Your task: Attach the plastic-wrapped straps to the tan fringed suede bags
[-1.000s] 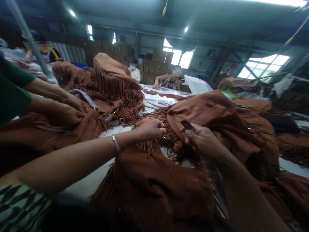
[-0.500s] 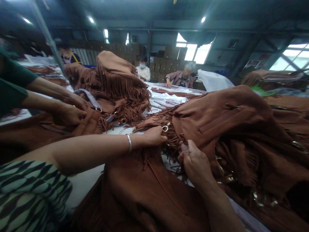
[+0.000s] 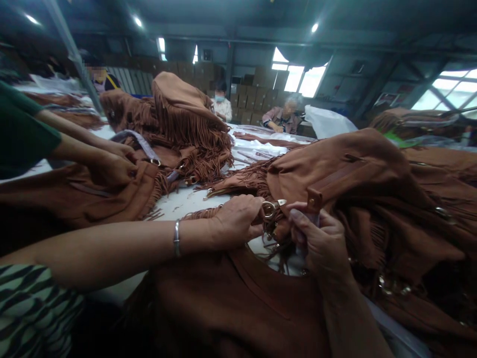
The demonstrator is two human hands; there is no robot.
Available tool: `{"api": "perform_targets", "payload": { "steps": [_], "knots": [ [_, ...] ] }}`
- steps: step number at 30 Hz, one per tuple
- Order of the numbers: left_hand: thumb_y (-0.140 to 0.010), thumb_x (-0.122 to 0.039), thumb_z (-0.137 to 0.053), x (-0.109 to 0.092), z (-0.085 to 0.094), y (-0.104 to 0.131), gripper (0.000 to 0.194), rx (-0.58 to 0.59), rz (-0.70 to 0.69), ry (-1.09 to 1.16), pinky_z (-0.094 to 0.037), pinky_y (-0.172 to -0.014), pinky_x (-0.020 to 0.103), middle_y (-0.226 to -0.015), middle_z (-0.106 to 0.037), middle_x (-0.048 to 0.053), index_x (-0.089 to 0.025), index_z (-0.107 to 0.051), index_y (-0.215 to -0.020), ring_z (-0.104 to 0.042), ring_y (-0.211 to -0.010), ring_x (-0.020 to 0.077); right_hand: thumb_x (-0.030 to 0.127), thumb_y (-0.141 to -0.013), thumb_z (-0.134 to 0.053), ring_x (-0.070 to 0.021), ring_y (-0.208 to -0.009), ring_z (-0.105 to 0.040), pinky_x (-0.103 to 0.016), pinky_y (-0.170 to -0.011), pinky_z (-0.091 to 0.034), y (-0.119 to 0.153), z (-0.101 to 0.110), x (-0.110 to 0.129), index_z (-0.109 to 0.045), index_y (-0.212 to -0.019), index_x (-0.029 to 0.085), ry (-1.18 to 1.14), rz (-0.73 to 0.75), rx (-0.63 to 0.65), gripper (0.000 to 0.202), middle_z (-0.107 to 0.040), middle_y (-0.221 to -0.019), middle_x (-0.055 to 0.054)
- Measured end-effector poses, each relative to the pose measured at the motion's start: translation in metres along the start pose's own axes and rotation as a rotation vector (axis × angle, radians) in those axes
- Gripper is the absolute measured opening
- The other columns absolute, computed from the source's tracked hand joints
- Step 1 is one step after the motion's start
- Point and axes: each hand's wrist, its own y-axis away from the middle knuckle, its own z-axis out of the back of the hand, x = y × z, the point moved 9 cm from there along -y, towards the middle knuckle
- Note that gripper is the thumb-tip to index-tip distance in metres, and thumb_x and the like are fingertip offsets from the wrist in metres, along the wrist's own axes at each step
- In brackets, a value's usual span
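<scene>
My left hand, with a silver bangle at its wrist, pinches a gold metal ring clasp over the bag's top edge. My right hand is closed on a strap end, a brown leather tab with a small gold stud; pale wrapping shows below the tab. The two hands are a little apart, the clasp's pointed tip between them. Below them lies a brown suede bag with a long zip line. Another brown bag with fringe is heaped behind my right hand.
At the left, a co-worker's hands in green sleeves work on another brown bag. Fringed bags are piled behind. A metal pole stands at the left. More people and cardboard boxes are across the white table.
The strap end has risen and turned, showing its stud. My left hand has moved closer to it with the clasp, which now points right. The co-worker's hands have shifted slightly.
</scene>
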Motion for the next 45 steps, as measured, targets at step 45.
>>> {"api": "perform_targets", "payload": {
  "steps": [45],
  "knots": [
    [-0.068,-0.03,-0.073,0.021,-0.047,0.003,0.02,0.425,-0.104,0.713,-0.04,-0.062,0.018,-0.075,-0.057,0.0,-0.013,-0.066,-0.074,-0.052,-0.073,0.0117,0.044,-0.072,-0.072,-0.0093,-0.046,-0.047,-0.02,-0.042,-0.036,0.006,-0.027,-0.054,-0.062,-0.068,0.016,0.359,-0.303,0.252,0.03,-0.054,-0.056,0.001]
  ]
}}
